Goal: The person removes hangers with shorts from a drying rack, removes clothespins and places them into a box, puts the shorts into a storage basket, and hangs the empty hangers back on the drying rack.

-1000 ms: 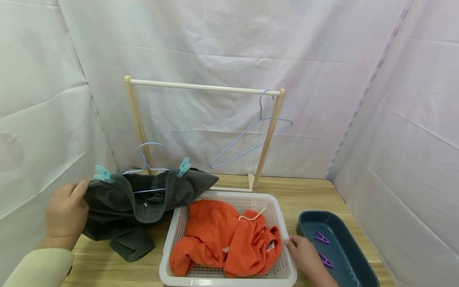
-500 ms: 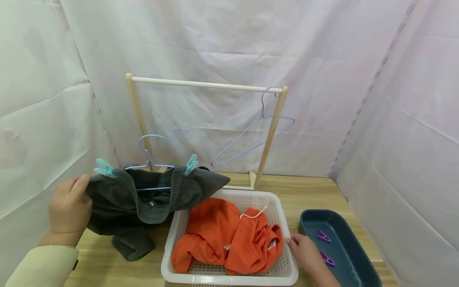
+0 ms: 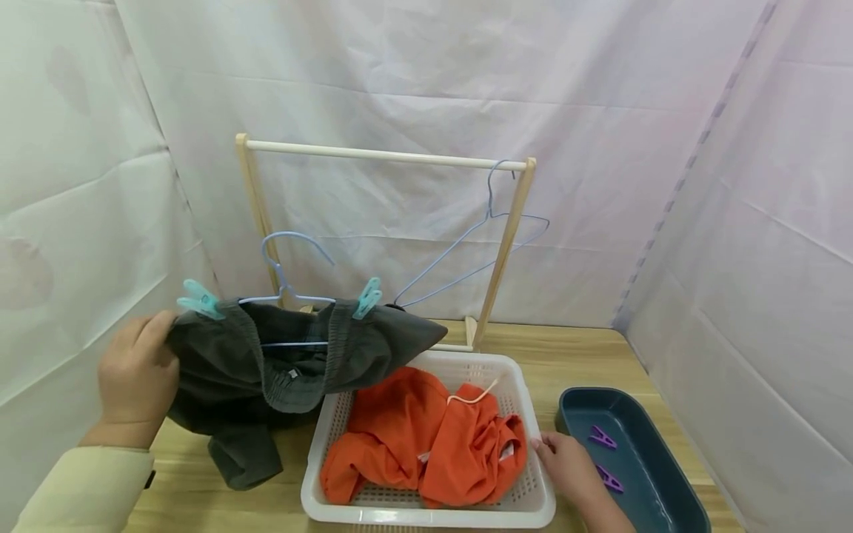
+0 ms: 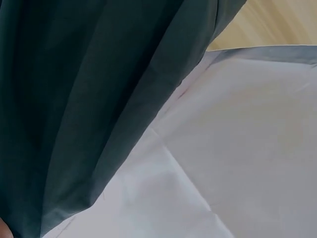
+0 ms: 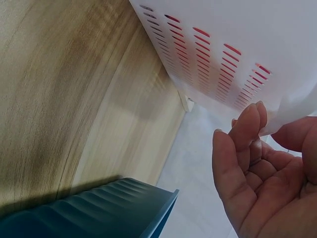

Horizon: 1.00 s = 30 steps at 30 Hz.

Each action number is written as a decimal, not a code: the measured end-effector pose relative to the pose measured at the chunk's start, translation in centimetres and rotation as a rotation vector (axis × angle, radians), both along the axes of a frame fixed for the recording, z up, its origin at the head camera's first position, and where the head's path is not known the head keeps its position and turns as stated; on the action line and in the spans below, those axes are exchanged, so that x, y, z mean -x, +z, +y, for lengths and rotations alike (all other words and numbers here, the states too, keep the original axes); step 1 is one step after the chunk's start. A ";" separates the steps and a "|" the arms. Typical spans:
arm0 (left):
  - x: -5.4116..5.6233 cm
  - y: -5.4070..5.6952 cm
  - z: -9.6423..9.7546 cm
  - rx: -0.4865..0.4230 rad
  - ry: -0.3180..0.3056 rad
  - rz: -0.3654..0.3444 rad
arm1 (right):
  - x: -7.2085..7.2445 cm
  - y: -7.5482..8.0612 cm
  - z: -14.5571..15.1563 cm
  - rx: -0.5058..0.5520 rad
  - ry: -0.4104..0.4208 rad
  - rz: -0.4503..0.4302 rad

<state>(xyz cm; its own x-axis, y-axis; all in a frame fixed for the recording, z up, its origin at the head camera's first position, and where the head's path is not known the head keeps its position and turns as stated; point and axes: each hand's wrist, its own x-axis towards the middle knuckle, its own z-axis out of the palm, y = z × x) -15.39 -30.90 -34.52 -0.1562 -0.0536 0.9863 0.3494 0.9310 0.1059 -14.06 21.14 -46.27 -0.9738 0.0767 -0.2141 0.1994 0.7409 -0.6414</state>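
Observation:
My left hand (image 3: 138, 374) grips the left side of dark grey-green pants (image 3: 220, 374) with an elastic waistband. A blue wire hanger (image 3: 282, 275) runs through the waist, and a turquoise clothespin (image 3: 202, 298) sits at each side of it. The pants' dark cloth (image 4: 94, 99) fills the left part of the left wrist view. My right hand (image 3: 568, 468) pinches the right rim of the white plastic basket (image 3: 426, 516); the right wrist view shows thumb and fingers at its edge. Crumpled orange clothing (image 3: 393, 437) with a pale cord lies in the basket.
Behind the basket stands a wooden rack (image 3: 386, 155), its crossbar carrying a bare blue hanger (image 3: 489, 194) at the right end. A dark blue tray (image 3: 640, 459) with two purple clothespins (image 3: 603, 437) sits right of the basket. White sheets (image 3: 400, 59) enclose the table.
The left hand has lifted the pants and hanger, shifting them to the right, so the right corner reaches further over the basket's back. The right hand keeps its place on the rim.

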 end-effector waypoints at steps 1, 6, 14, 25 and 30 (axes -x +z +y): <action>0.0 0.1 0.1 -0.004 -0.001 0.000 | 0.0 0.0 0.0 0.001 0.000 0.001; 0.1 0.4 0.2 -0.011 -0.002 -0.004 | 0.0 0.0 0.0 -0.001 -0.003 -0.008; 0.4 1.1 1.0 -0.069 -0.039 0.046 | 0.1 0.2 0.0 -0.009 -0.006 -0.041; 0.8 2.9 3.1 -0.088 -0.099 0.042 | 0.1 -0.1 0.1 -0.020 -0.002 -0.014; 1.1 3.7 4.1 -0.117 -0.130 0.032 | 0.2 -0.1 0.2 -0.009 -0.002 -0.033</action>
<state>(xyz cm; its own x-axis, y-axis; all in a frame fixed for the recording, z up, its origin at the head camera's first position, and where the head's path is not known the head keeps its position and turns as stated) -16.53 -26.75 -30.82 -0.1378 -0.1499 0.9790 0.4713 0.8595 0.1980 -14.29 21.31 -46.35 -0.9661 0.0808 -0.2451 0.2217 0.7461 -0.6279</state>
